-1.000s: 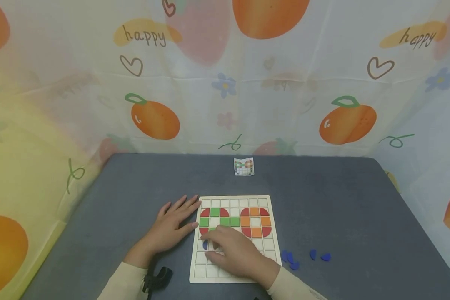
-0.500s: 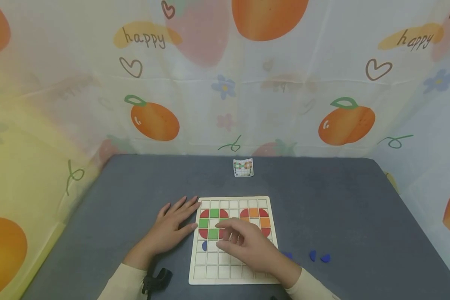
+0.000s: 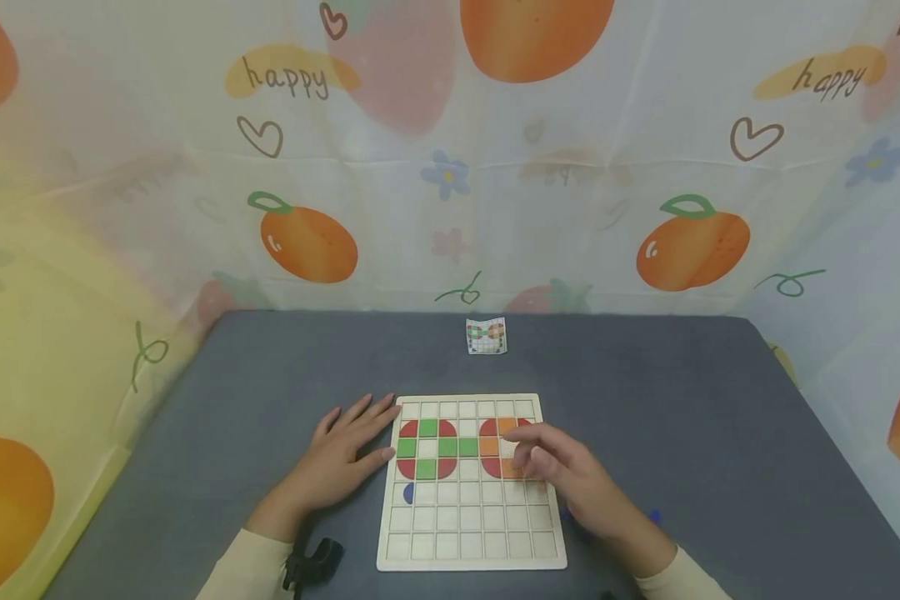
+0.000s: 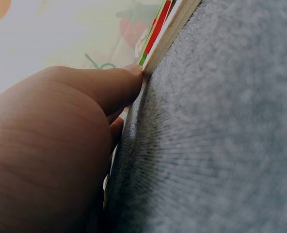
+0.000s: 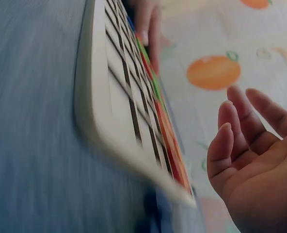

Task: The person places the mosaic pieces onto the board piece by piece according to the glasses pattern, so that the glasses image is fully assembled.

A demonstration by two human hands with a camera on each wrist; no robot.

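Observation:
A pale wooden grid board (image 3: 471,547) lies at the front middle of the table. Red, green and orange tiles fill two ring shapes in its upper rows, joined by a green square tile (image 3: 468,447). One blue half-round piece (image 3: 409,493) sits in a cell at the left, below the rings. My left hand (image 3: 345,454) rests flat on the table, thumb and fingertips at the board's left edge. Over the board's right side hovers my right hand (image 3: 573,475), fingers loosely bent with nothing in them; the right wrist view shows its palm (image 5: 264,179) bare.
A small picture card (image 3: 487,336) with a similar coloured pattern lies at the back of the table. A blue piece (image 3: 654,517) shows beside the right forearm, which hides other loose blue pieces. A black strap mount (image 3: 313,564) sits at the left wrist. Fruit-printed cloth hangs behind.
My right hand has left the blue half-round piece in the left cell and moved rightward across the board, uncovering the left ring and lower cells. My left hand has stayed put.

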